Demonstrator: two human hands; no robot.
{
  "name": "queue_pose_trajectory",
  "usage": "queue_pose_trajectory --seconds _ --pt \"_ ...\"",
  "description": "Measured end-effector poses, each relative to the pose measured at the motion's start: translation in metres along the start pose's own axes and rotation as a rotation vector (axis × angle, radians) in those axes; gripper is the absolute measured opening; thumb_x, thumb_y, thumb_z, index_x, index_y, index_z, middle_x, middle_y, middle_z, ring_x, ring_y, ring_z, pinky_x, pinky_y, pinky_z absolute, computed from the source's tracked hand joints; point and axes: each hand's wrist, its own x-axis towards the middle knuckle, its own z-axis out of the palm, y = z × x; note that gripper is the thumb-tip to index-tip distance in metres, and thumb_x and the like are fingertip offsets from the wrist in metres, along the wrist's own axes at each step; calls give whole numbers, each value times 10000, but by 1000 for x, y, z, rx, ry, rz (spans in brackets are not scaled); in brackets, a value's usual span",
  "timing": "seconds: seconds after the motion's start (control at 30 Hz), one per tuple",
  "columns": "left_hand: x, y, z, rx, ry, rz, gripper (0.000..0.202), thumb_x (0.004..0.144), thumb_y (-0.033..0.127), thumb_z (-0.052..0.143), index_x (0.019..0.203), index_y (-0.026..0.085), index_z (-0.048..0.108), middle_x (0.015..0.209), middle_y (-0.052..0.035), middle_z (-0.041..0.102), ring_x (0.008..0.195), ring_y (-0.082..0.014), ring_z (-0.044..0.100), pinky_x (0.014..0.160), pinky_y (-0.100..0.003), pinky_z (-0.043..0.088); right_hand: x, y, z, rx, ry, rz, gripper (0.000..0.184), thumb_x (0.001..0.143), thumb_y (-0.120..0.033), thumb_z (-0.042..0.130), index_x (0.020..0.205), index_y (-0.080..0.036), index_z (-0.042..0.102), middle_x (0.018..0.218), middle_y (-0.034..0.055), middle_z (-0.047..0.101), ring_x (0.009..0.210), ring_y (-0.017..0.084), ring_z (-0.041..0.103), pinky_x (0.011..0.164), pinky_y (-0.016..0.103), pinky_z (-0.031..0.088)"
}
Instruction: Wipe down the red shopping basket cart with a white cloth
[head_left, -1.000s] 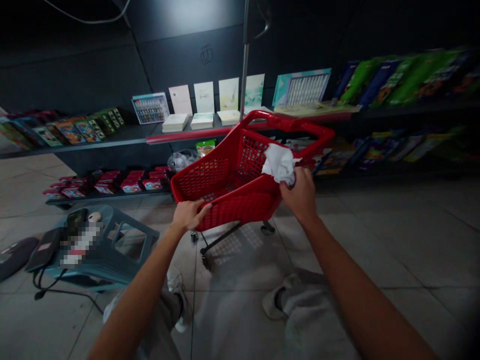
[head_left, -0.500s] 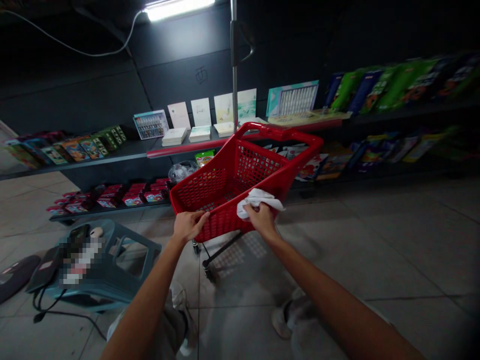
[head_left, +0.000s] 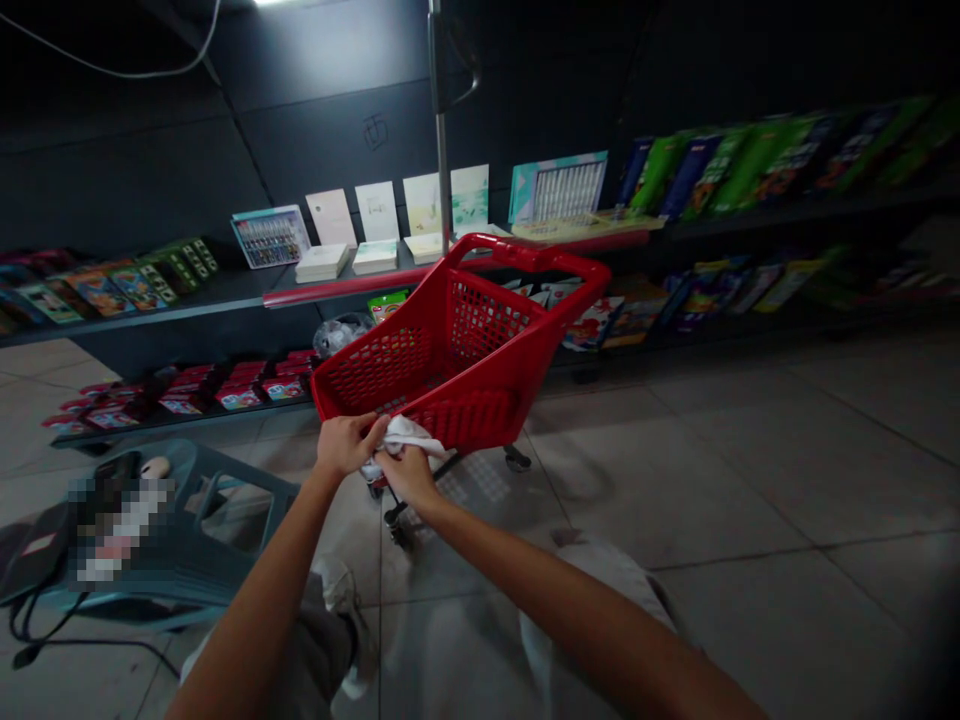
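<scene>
A small red plastic shopping cart on wheels stands on the tiled floor in front of me. My left hand grips the cart's near rim at its left corner, fingers curled over the edge. Right beside it, my right hand is closed on a crumpled white cloth and presses it against the near rim. The two hands almost touch. My knees show at the bottom of the view.
A grey-blue plastic stool with a phone and cables stands on the left. Dark shelves along the wall hold cards, boxes and colourful packs. A metal pole rises behind the cart. Bare tiles spread to the right.
My right hand carried the white cloth from the cart's right side rim down and leftward along the near rim, ending next to my left hand. The left hand kept its grip.
</scene>
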Motion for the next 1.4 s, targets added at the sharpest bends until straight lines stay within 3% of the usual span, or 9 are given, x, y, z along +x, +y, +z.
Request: queue_pose_trajectory --seconds 0.13,0.2,0.3,0.47,0.53,0.6,0.8,1.0,1.4 --pt "3 -12 -1 -2 -14 -4 604 1010 604 299 701 222 650 678 -61 693 651 -184 607 611 -285 273 5 0 -16 -151 -123 13 423 692 -309 742 1099 -205 689 858 39 734 686 198 684 579 285 559" --pt "4 -16 -2 1 -12 -5 598 1011 600 299 712 224 656 689 -60 697 658 -182 606 610 -283 273 13 0 -38 -213 -55 -7 338 686 -310 732 1004 -198 713 871 32 738 729 189 674 646 283 549" --pt "5 -20 -2 11 -4 -8 594 1016 589 297 708 219 644 699 -61 696 665 -177 604 616 -282 275 30 -5 -93 -206 196 -11 251 706 -374 681 857 -174 695 747 11 692 687 167 617 642 261 500" --pt "4 -19 -3 10 27 2 590 1022 574 310 681 210 625 701 -58 690 675 -172 604 619 -282 274 57 -16 -212 -85 838 -105 318 651 -414 692 851 -180 617 768 -6 623 684 145 560 601 233 446" --pt "4 -18 -3 12 23 -5 594 1022 580 311 674 210 620 703 -57 691 675 -174 606 618 -283 274 64 -15 -242 -23 1024 -95 323 660 -411 679 871 -194 566 815 -4 608 712 148 565 615 240 465" --pt "3 -15 -3 11 15 -13 600 1021 587 309 670 211 617 704 -56 694 673 -175 608 616 -284 273 67 -9 -251 -22 1113 -99 305 687 -411 647 876 -206 524 859 5 601 764 156 574 671 258 491" --pt "2 -9 -1 -21 28 -12 602 1024 589 306 682 213 630 721 -50 709 680 -171 617 621 -278 284 65 12 -186 -195 993 -174 349 707 -390 606 990 -223 488 1063 67 610 975 209 584 929 358 473" --pt "2 -9 3 -1 44 -28 616 1020 599 312 648 218 624 679 -50 693 660 -176 615 613 -277 281 57 16 -126 -89 1006 -102 605 707 -354 671 1251 -218 443 1223 116 625 1001 226 642 932 351 496" --pt "2 -4 0 -27 64 -33 607 1021 599 336 665 215 643 686 -43 704 663 -166 624 611 -280 274 11 45 -6 73 534 146 648 753 -400 690 1341 -206 501 1214 115 703 1069 250 679 974 352 502"
